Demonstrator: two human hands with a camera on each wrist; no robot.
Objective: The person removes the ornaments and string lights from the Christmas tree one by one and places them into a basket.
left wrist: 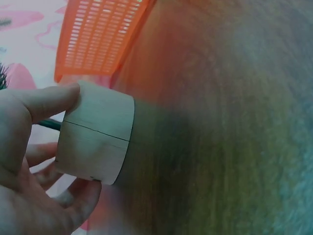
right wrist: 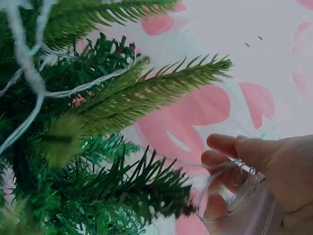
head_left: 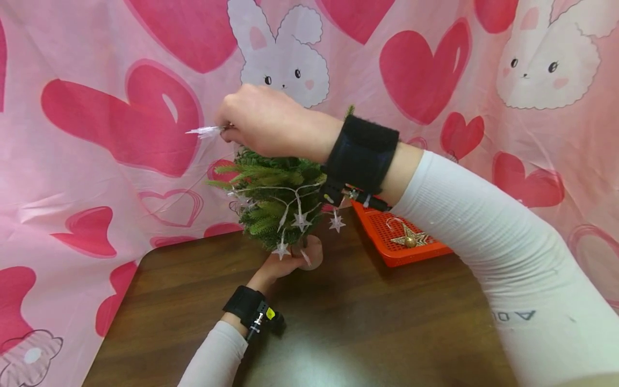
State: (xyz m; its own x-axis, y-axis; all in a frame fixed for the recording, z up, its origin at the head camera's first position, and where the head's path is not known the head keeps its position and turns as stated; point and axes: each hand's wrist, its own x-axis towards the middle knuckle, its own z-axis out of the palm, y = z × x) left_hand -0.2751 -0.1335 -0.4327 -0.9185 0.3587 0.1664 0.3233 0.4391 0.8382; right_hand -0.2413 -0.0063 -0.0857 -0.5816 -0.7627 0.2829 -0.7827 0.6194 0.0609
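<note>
Right in front of us, the brown tabletop (head_left: 387, 333) spreads broad, its left edge slanting away, its far edge up against the pink backdrop (head_left: 121, 118). We see the left arm low across it, and the left hand (head_left: 282, 264) curls thumb and fingers round a wooden base (head_left: 316, 252); whether that base sits flat, we cannot tell. Up high, the white-sleeved right arm crosses from the right, back of the hand uppermost, and the right hand (head_left: 263, 121) pinches looped clear wire (right wrist: 249, 188) just beside the branch tips! A star-shaped light (head_left: 205, 131) pokes out past the fingers. We have the little green tree (head_left: 266, 183) above the base, with more star lights (head_left: 301, 221) dangling at its lower front. Right of it, near, is the orange basket (head_left: 394, 260), one corner jutting toward us, a gold star (head_left: 409, 236) inside. Behind it all, we get hearts and rabbits across the backdrop.
</note>
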